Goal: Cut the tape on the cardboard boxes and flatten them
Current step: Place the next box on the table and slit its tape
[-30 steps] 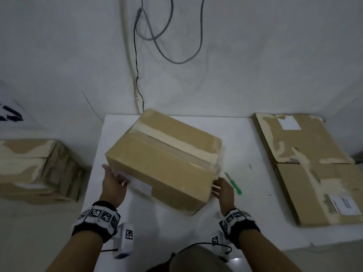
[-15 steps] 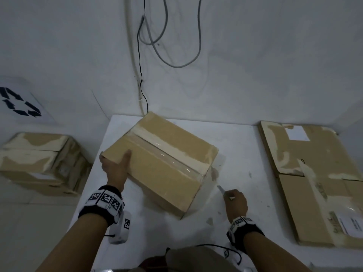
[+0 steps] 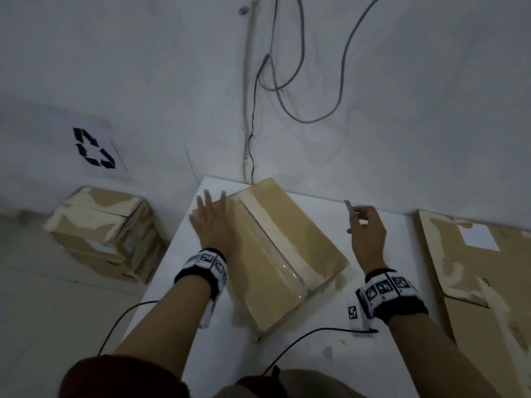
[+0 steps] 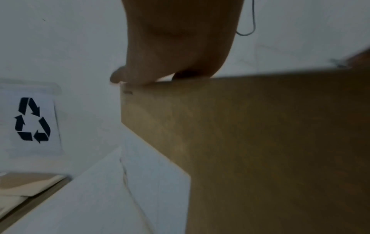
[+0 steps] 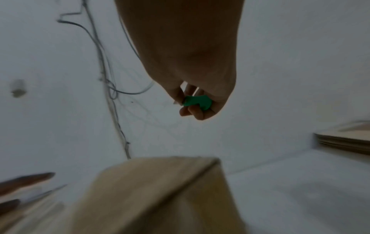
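Note:
A closed cardboard box (image 3: 275, 254) sits on the white table (image 3: 324, 357), a clear tape strip (image 3: 270, 248) running along its top seam. My left hand (image 3: 214, 218) lies flat on the box's far left top corner, fingers straight; in the left wrist view the hand (image 4: 176, 52) rests on the box edge (image 4: 240, 126). My right hand (image 3: 366, 225) is raised to the right of the box and grips a green-handled knife (image 5: 197, 102), whose grey blade (image 3: 349, 206) sticks up past the fingers. In the right wrist view the box (image 5: 160, 190) lies below the hand.
Flattened cardboard (image 3: 477, 268) is stacked at the table's right side. Another taped box (image 3: 106, 231) stands on the floor at left, below a recycling sign (image 3: 93, 149). Cables (image 3: 290, 81) hang on the wall behind. Wrist-camera cords (image 3: 298, 340) trail over the near table.
The right hand picked the knife up from the table and lifted it beside the box. The left hand slid from the box's near left corner to its far left top.

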A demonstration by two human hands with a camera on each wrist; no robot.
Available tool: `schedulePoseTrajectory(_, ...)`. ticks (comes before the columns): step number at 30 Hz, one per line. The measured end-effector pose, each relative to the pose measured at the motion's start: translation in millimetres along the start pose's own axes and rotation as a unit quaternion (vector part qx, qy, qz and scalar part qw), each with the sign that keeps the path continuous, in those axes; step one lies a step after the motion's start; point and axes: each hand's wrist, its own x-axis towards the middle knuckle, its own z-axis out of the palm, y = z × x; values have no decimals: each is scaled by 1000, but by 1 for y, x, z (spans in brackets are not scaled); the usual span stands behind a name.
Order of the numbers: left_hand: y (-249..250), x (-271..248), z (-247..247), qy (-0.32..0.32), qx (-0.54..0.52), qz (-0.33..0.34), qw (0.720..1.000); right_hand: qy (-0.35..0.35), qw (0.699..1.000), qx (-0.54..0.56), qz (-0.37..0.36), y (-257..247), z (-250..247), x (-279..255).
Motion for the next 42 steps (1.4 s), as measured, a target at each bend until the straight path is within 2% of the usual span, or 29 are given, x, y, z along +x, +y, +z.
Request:
schedulePoseTrajectory(2, 3, -7, 3, -18, 29, 48, 998, -90, 996, -7, 4, -26, 21, 4)
schedulePoseTrajectory(5, -1, -6, 1, -39, 57, 66, 995, -215, 976, -41, 20, -48, 63, -2)
schedulePoseTrajectory(7, -1, -3, -1, -45, 67, 66, 994, -253, 965, -62, 18, -54, 95, -11)
schedulePoseTrajectory(10, 0, -5, -1, -38, 60, 61, 996, -282, 956, -71, -33, -57, 134, -21)
schedulePoseTrajectory(19, 0, -6, -4, -20, 26, 50, 998, -297, 950, -80, -61, -68, 182, -17)
schedulePoseTrajectory(23, 0, -5, -2, -18, 24, 51, 998, -283, 950, -100, -85, -72, 189, -16)
schedulePoseTrajectory(31, 0, -5, 0, -17, 24, 46, 998, -299, 925, -171, -163, -78, 192, -18)
schedulePoseTrajectory(36, 0, -4, 1, -20, 30, 39, 999, -304, 921, -186, -158, -84, 192, -19)
schedulePoseTrajectory(40, 0, -2, 1, -27, 30, 36, 999, -336, 887, -286, -140, -88, 189, -20)
schedulePoseTrajectory(42, 0, -3, 0, -20, 26, 37, 999, -336, 881, -303, -141, -85, 181, -28)
